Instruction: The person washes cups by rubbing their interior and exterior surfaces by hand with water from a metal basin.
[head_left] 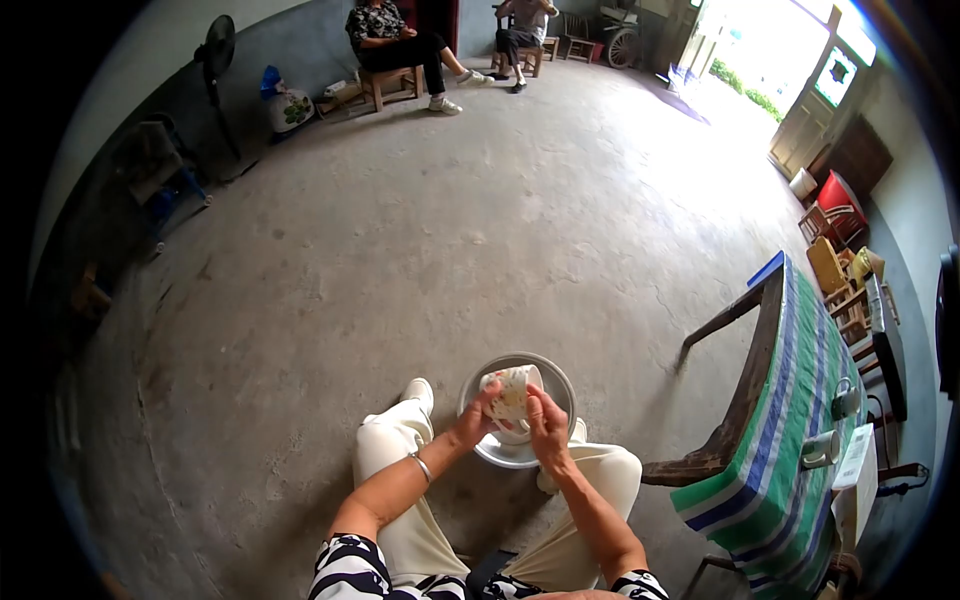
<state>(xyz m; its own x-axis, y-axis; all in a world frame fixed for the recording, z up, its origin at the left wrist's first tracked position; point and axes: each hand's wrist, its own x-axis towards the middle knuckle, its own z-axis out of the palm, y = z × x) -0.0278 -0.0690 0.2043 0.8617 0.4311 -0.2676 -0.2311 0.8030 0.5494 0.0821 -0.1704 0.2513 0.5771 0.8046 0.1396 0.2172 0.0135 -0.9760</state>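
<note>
Between my knees stands a round metal basin (pixel 515 463). Above it I hold a white cup with a floral pattern (pixel 513 390), tilted on its side. My left hand (pixel 478 418) grips the cup's left side, with a bracelet on that wrist. My right hand (pixel 546 425) has its fingers on the cup's right end, near the rim. Something white shows in the basin beneath the cup, partly hidden by my hands.
At right is a table with a striped cloth (pixel 775 450), carrying a mug (pixel 820 449) and a glass (pixel 846 398). Two seated people (pixel 400 50) (pixel 522 30) are at the back. A fan (pixel 218 50) stands at back left, a red tub (pixel 842 200) at right.
</note>
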